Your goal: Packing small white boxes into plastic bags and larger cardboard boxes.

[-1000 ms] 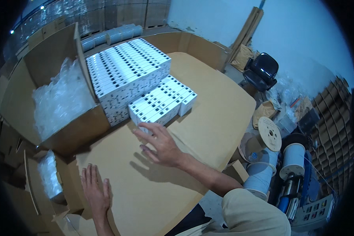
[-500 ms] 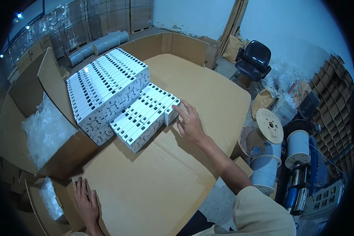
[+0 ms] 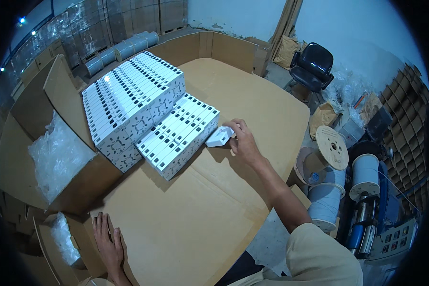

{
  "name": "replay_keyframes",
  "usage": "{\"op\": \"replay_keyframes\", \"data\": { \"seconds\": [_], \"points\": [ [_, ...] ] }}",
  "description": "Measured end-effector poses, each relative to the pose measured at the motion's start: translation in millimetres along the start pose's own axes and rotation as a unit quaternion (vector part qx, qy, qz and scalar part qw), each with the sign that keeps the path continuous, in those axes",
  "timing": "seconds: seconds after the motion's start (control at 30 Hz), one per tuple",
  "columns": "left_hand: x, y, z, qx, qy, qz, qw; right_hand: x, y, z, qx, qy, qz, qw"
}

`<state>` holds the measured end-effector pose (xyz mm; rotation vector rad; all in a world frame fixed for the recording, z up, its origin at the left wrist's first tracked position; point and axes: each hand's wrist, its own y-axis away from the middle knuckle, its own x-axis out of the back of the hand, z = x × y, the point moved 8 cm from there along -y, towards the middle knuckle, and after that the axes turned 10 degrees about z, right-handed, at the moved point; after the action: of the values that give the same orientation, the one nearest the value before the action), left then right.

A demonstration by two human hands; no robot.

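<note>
A small white box (image 3: 219,137) has been drawn clear of the low stack of white boxes (image 3: 176,136) toward the table (image 3: 176,229) right edge, pinched by the right hand (image 3: 244,142), while the left hand (image 3: 108,243) lies flat, fingers spread, at the near edge.

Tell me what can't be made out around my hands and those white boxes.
Head view only:
- Small white box: its far side is covered by the right hand; the grip cannot be judged.
- Box stacks: print too small to read.
- Left hand: wrist cut off by the lower edge.
- Open carton: contents masked by crumpled clear plastic.
</note>
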<state>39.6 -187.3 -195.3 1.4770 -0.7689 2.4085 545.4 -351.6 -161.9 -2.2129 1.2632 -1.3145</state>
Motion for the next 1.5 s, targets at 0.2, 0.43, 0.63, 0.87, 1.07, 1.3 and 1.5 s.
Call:
{"op": "replay_keyframes", "data": {
  "seconds": [0.2,0.43,0.63,0.87,1.07,1.3,1.5],
  "points": [
    [2.7,-0.2,3.2,-0.002,0.018,0.009,1.0,6.8,16.4,-7.2,-0.02,0.032,-0.039,0.999],
    [11.6,1.4,9.0,0.007,0.056,0.02,0.998,15.3,36.2,-72.3,-0.036,0.01,-0.059,0.998],
    [14.2,1.4,12.0,0.027,0.182,0.042,0.982,-11.7,51.5,-128.6,-0.056,-0.031,-0.113,0.991],
    [27.0,-4.8,21.1,0.066,0.294,0.036,0.953,-69.7,76.8,-202.5,-0.061,-0.105,-0.179,0.976],
    [18.8,2.3,2.3,0.13,0.424,0.007,0.896,-120.2,95.3,-282.3,0.07,-0.121,-0.202,0.969],
    [8.6,3.1,-17.4,0.242,0.547,-0.015,0.801,-150.8,109.3,-330.3,0.087,-0.221,-0.209,0.948],
    [17.1,-0.4,-36.0,0.238,0.495,0.087,0.831,-164.2,112.5,-331.5,0.039,-0.365,-0.17,0.914]
  ]
}}
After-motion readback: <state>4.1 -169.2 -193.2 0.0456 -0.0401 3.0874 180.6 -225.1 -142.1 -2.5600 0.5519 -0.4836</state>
